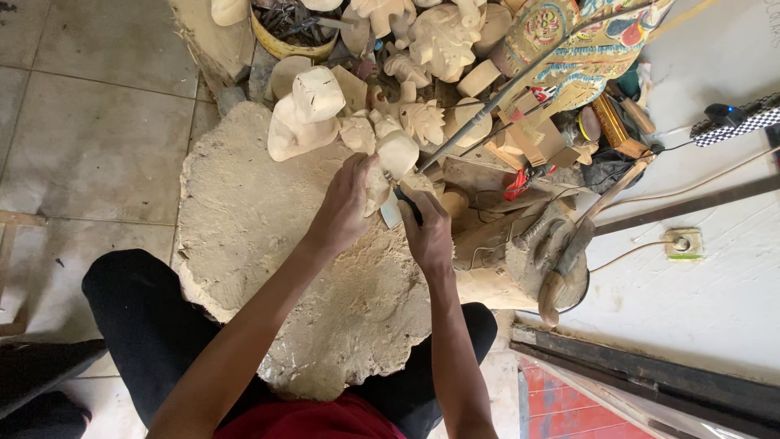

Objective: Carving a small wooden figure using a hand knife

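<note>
Seated person at a broad, rough-topped wooden block (268, 244), seen from above. The left hand (345, 211) is wrapped tightly round a pale, unpainted wooden carving (390, 162), holding it down near the block's far right edge. The right hand (429, 236) sits just beside it, fingers folded round a dark handle whose flat, light blade (392, 215) touches the carving's lower side (the blade's edge itself is hidden between the two hands).

Along the far edge of the block lie more pale carvings: a large one with a squared head (309, 114) at the far middle, smaller leaf-like pieces (424, 122) just to its right. Beyond the far edge stands a round yellow-rimmed container (280, 41), holding a tangle of dark metal tools or scraps (which of the two cannot be told). A heap of unfinished pale figures (443, 36) lies to its right, touching one another.

Off the block's right edge: a painted flat figure in red, blue and gold (569, 49), a wooden mallet (561, 268) resting on a smaller round stump (520, 268), and a wall socket (682, 242) lower on the white surface.
</note>
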